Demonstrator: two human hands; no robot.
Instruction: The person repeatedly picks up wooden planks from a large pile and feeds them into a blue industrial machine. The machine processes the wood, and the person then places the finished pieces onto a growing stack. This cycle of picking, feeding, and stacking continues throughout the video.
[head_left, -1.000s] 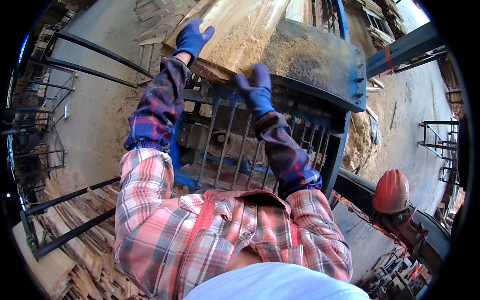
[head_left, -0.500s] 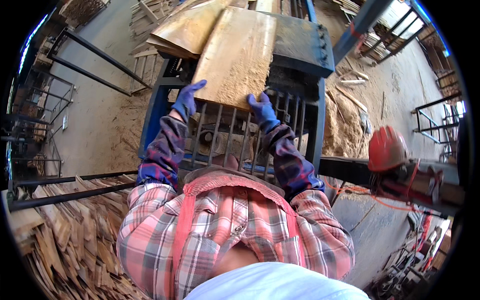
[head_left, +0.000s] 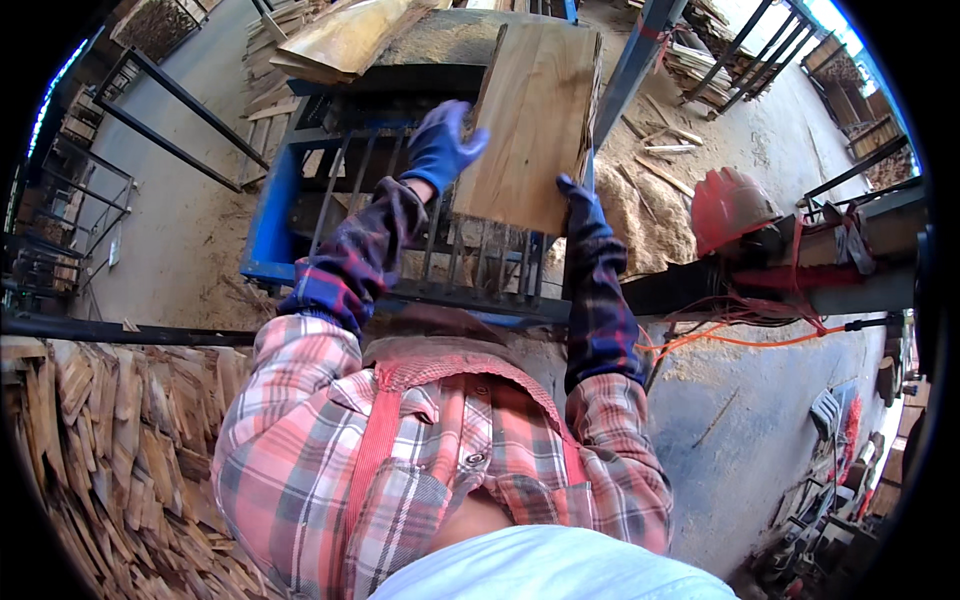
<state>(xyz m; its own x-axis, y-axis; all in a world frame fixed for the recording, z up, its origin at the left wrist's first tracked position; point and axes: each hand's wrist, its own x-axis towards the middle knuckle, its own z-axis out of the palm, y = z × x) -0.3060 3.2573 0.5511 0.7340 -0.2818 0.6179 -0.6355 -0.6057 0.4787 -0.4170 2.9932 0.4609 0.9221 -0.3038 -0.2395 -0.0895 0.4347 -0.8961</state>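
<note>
One board [head_left: 530, 125] has shifted rightward over the barred blue frame [head_left: 266, 218], so it now sits apart from the slabs [head_left: 345, 40]; right hand [head_left: 585, 212] holds its near corner, left hand [head_left: 441, 152] spreads wide beside it.

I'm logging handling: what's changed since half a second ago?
The wide wooden board has shifted right, its visible face now without loose sawdust. The left hand seemingly let go; the right hand stays at the board's near right corner. The red hard hat stayed put.
</note>
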